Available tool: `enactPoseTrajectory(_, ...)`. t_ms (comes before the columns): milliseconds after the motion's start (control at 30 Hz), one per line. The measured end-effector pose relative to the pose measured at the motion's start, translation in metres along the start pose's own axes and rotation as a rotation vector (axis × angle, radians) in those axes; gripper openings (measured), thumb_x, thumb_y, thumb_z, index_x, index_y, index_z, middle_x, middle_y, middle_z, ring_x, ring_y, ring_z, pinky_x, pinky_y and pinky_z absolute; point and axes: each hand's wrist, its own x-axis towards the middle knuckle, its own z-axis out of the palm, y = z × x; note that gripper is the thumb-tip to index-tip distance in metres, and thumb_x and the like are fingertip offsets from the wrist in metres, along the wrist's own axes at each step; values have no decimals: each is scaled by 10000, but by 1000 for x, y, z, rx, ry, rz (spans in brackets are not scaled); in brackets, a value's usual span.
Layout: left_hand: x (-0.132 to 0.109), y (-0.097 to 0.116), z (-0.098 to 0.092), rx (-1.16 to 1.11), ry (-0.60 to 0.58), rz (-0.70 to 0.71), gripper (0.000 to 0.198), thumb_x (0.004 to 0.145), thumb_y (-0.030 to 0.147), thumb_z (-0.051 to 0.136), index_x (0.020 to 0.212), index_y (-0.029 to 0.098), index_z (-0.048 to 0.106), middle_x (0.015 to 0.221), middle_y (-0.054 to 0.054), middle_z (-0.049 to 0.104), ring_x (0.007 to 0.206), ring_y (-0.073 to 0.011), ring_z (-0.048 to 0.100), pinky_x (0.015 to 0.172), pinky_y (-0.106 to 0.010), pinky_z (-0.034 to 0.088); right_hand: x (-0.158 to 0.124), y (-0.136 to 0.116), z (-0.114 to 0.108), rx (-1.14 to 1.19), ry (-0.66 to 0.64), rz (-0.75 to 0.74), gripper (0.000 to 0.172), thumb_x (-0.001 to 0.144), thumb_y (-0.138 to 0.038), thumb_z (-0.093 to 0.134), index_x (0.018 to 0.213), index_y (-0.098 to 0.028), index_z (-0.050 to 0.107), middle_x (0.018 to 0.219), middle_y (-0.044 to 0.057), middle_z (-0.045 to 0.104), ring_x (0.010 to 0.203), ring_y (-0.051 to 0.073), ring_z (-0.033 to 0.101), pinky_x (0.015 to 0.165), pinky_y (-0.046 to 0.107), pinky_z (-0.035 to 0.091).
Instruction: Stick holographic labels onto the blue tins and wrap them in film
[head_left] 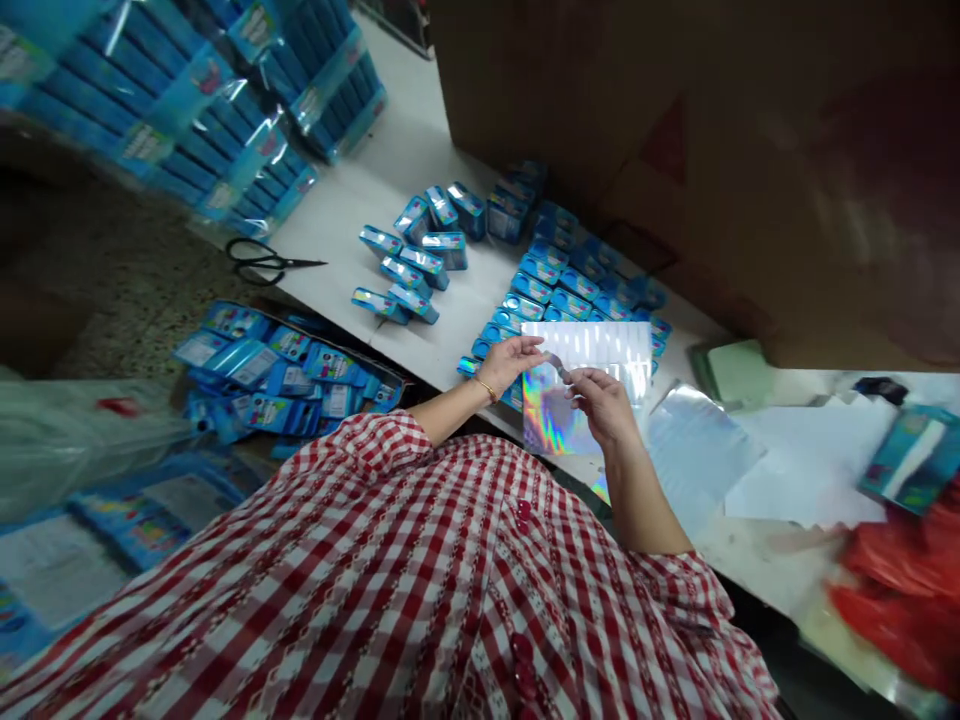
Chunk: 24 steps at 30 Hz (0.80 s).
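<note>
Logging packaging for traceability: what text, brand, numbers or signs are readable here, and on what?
Blue packs: printed labels, too small and blurred to read.
Cardboard carton: red triangle mark, no readable words.
Holographic sheet: no text visible.

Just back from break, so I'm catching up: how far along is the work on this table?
Seemingly done: blue packs bagged in clear plastic. In hand: the left hand and right hand hold a holographic sheet. Seemingly left: unbagged blue packs in rows on the table, and loose cards in a box.
</note>
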Motion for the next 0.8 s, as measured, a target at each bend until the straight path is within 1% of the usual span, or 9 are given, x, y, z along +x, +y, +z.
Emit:
enactPoseTrajectory(67, -7, 3, -21, 7, 61, -13, 447, 550, 294, 795, 938, 130, 646, 696, 30, 602, 665, -75, 548, 719, -240, 441, 1, 13, 21, 41, -22, 36, 271, 516, -364, 757, 647, -164, 629, 616, -21, 604, 497, 68, 512, 425, 178, 349)
enactPoseTrajectory(100, -10, 5, -32, 13, 88, -15, 445, 549, 291, 795, 936, 133, 643, 681, 36, 594, 651, -74, 543, 703, -238, 441, 2, 20, 32, 52, -12, 45, 275, 506, -364, 762, 637, -164, 627, 572, -28, 587, 477, 68, 498, 415, 181, 334)
enactPoseTrajectory(200, -20, 8, -64, 17, 162, -7, 432, 548, 273, 791, 925, 132, 633, 660, 41, 589, 626, -74, 541, 679, -239, 446, 9, 42, 63, 55, 79, 35, 272, 524, -387, 739, 632, -166, 625, 478, -50, 533, 419, 68, 434, 398, 197, 293)
enactPoseTrajectory(267, -24, 8, -83, 21, 225, 4, 409, 533, 239, 787, 892, 128, 627, 640, 45, 590, 610, -71, 541, 671, -235, 449, 16, 58, 81, 3, 145, -6, 262, 566, -402, 704, 650, -164, 637, 466, -57, 525, 410, 70, 411, 417, 211, 303)
enactPoseTrajectory(367, -23, 3, -102, 51, 314, 13, 362, 530, 188, 761, 856, 127, 615, 609, 52, 587, 584, -67, 533, 651, -226, 442, 26, 77, 98, -164, 190, -115, 276, 633, -419, 643, 685, -150, 666, 514, -38, 571, 450, 89, 447, 495, 233, 362)
enactPoseTrajectory(467, -21, -3, -111, 72, 357, 3, 317, 552, 156, 723, 844, 126, 603, 601, 53, 582, 577, -66, 532, 646, -224, 436, 33, 87, 106, -303, 216, -192, 318, 672, -443, 598, 715, -139, 678, 585, -5, 625, 527, 120, 508, 569, 252, 399)
enactPoseTrajectory(567, -15, -6, -114, 66, 385, -23, 292, 563, 124, 697, 836, 122, 594, 599, 52, 574, 578, -65, 534, 654, -226, 434, 39, 90, 109, -388, 251, -238, 340, 696, -460, 568, 727, -141, 682, 641, 16, 656, 591, 143, 545, 626, 266, 416)
enactPoseTrajectory(667, -4, -4, -115, 59, 416, -28, 284, 570, 98, 688, 834, 124, 588, 598, 53, 568, 576, -64, 534, 652, -224, 427, 45, 87, 112, -454, 286, -269, 334, 716, -451, 551, 731, -146, 687, 683, 31, 676, 616, 154, 557, 649, 273, 418)
enactPoseTrajectory(800, 12, -2, -113, 58, 403, -30, 278, 570, 65, 683, 820, 128, 577, 581, 55, 561, 568, -62, 527, 652, -221, 422, 53, 77, 115, -551, 324, -274, 296, 736, -404, 546, 741, -148, 695, 692, 42, 686, 623, 161, 561, 661, 276, 417)
